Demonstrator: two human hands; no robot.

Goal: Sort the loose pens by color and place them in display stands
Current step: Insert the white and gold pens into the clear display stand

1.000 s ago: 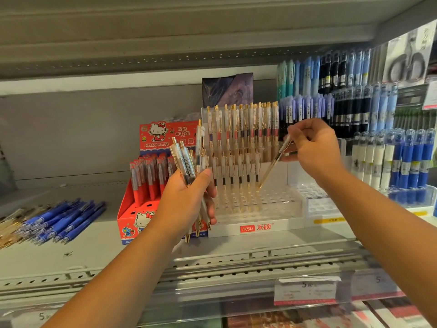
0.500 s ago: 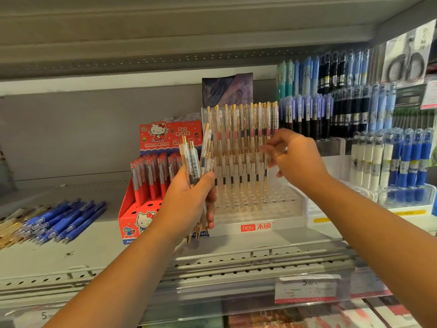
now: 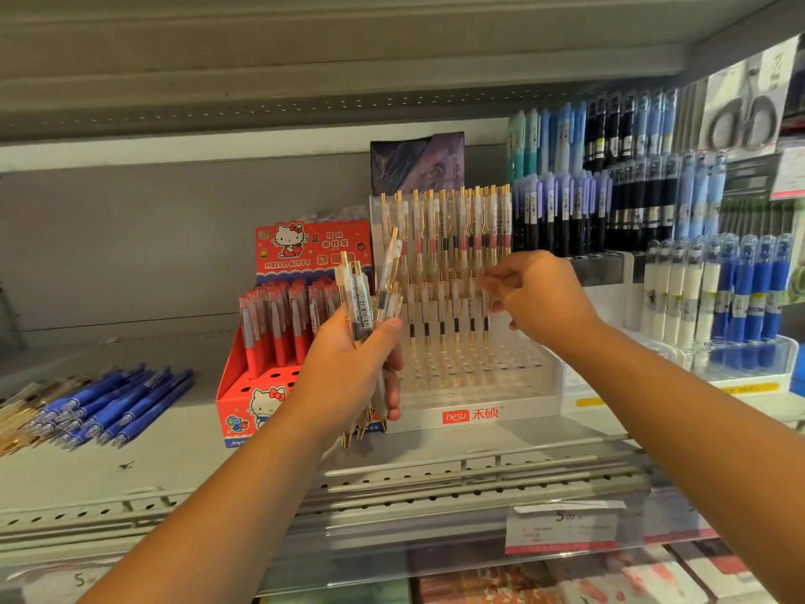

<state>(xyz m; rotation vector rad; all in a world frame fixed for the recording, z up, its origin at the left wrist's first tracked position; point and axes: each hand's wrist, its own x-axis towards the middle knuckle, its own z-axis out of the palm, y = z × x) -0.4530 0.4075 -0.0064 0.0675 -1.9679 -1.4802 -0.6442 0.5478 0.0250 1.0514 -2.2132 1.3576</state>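
Partly, pen bundle (image 3: 362, 298) in left hand (image 3: 348, 377) hides clear stand (image 3: 522, 377); red box (image 3: 238, 388) beside.

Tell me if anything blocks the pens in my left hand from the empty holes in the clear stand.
Nothing visible. The pens gripped by the left hand sit just left of the clear stand, whose front rows of holes lie bare. The right hand is farther back, at the standing pens.

The left hand (image 3: 348, 377) covers the middle of the bundle of clear gold-tipped pens (image 3: 363, 298). On the right hand (image 3: 544, 298) the fingertips (image 3: 494, 283) are blurred — any grip cannot be told. The pile of loose blue and gold pens (image 3: 109, 407) runs off the left edge.
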